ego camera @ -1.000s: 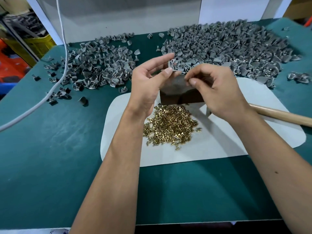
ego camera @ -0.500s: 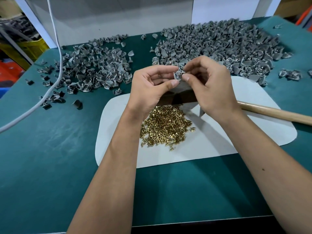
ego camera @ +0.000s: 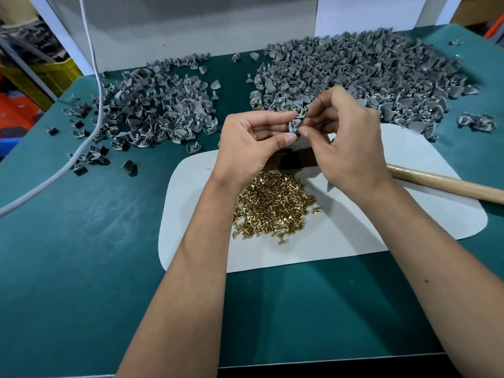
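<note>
far left, a white cable (ego camera: 92, 77) trails over the green worktop (ego camera: 81, 241). next comes the smaller heap of grey parts (ego camera: 152, 113), with loose ones scattered at its left edge. your left hand (ego camera: 253, 143): grip pinching the grey part (ego camera: 295, 126) between thumb tip and forefinger, other fingers curled in. the grey part sits right at the fingertips of both hands, held up off the worktop, above the dark block (ego camera: 291, 159). your right hand (ego camera: 351, 143): grip pinching the same part from its right side with thumb and forefinger tips. a small brass pin (ego camera: 302, 113) shows at the part's top edge; cannot tell if it is seated. between your wrists the brass pin pile (ego camera: 272, 208) lies on the white mat (ego camera: 381, 227), just in front of the dark block. right of your right hand a wooden handle (ego camera: 447, 184) lies across the mat, its head hidden behind the hand. back right, the bigger heap of grey parts (ego camera: 381, 72) reaches the mat's far edge.
</note>
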Tool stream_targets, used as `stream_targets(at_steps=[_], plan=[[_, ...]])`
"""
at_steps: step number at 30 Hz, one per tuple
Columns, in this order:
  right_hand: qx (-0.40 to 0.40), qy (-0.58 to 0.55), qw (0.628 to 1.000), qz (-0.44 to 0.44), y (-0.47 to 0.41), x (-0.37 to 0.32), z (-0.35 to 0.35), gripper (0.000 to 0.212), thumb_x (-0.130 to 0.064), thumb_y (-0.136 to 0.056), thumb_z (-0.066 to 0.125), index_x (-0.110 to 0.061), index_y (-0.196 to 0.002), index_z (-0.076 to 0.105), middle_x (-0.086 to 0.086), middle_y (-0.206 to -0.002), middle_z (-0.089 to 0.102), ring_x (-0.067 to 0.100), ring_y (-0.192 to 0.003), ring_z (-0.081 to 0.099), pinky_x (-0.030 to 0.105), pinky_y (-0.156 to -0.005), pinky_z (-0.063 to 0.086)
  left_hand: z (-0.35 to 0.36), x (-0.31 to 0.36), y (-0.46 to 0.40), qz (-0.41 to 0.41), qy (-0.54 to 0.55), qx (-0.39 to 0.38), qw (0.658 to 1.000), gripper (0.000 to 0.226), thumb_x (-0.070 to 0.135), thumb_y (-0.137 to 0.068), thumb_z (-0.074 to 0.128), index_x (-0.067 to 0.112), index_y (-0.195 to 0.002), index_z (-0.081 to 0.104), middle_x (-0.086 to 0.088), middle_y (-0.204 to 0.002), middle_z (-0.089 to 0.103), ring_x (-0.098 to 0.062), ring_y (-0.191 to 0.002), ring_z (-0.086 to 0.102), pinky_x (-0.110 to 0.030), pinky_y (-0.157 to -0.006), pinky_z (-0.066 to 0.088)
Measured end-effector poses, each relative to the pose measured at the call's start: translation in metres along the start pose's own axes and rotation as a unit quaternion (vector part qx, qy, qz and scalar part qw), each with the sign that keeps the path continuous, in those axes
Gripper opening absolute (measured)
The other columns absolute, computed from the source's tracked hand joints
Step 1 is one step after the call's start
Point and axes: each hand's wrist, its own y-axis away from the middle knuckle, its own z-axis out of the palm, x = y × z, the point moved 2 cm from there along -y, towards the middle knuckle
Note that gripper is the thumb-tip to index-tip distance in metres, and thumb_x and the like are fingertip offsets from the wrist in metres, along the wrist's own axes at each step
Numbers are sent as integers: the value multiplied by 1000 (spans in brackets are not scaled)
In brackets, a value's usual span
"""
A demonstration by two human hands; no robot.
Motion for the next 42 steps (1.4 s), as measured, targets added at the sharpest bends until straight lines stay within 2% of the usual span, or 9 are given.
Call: stream_targets(at_steps=[6,11,18,22,26,29,33,37,42], plan=[[13,28,999,-23,1,-2,5,25,-3,-82,74,-13,-97,57,-3,-82,65,10,-75,64,25,-71,55,2,1,2,-5,4,15,1000,43,-16,-74,80,-2,-114,71,-12,-87,73,-22,-84,68,-25,-81,61],[19,52,998,-34,3,-4,9,23,1,-82,70,-13,-94,57,-3,-81,63,14,-73,61,35,-68,54,1,-1,1,-11,-9,19,1000,38,-15,-73,81,-3,-108,74,-5,-81,74,-14,-78,69,-23,-79,60],[30,54,998,-17,7,-3,14,18,-2,-82,71,-12,-90,59,-1,-80,65,18,-73,63,41,-67,55,1,0,2,-16,-15,30,999,35,-12,-72,84,-2,-105,75,-12,-84,73,-21,-81,68,-27,-81,61],[41,42,998,-34,5,-2,12,13,-5,-84,72,-10,-90,62,-2,-82,67,13,-73,62,35,-70,55,-2,1,2,-11,-10,33,999,37,-11,-72,84,2,-105,75,-11,-84,72,-18,-81,67,-25,-81,60],[10,19,999,-49,4,2,6,17,-3,-85,73,-10,-97,65,-2,-88,69,8,-82,67,27,-76,58,-5,-1,2,-12,6,28,1000,36,-10,-74,83,7,-104,76,-5,-83,74,-14,-80,67,-24,-80,59],[18,25,997,-67,3,3,4,16,-5,-85,75,-10,-98,69,-4,-90,71,5,-83,68,24,-77,59,-6,-1,2,-7,14,18,1000,36,-8,-75,82,5,-108,75,-6,-87,76,-19,-84,69,-26,-82,60],[30,59,993,-96,3,2,1,10,-11,-89,75,-9,-98,76,3,-93,75,13,-84,67,31,-79,57,-6,0,5,-18,37,8,999,34,-6,-81,78,-1,-114,73,-17,-94,77,-26,-86,73,-32,-82,62],[28,65,992,-106,2,1,1,10,-10,-92,71,-5,-98,76,7,-94,74,19,-87,66,32,-81,54,-5,1,6,-26,38,14,999,28,-2,-88,74,-2,-115,72,-16,-94,78,-24,-83,75,-32,-82,62],[11,58,995,-80,0,3,2,10,-7,-93,64,-2,-99,71,7,-94,70,13,-85,57,16,-80,44,4,6,7,18,-7,31,999,49,-6,-76,84,2,-122,69,-20,-109,75,-26,-101,74,-37,-96,58]])
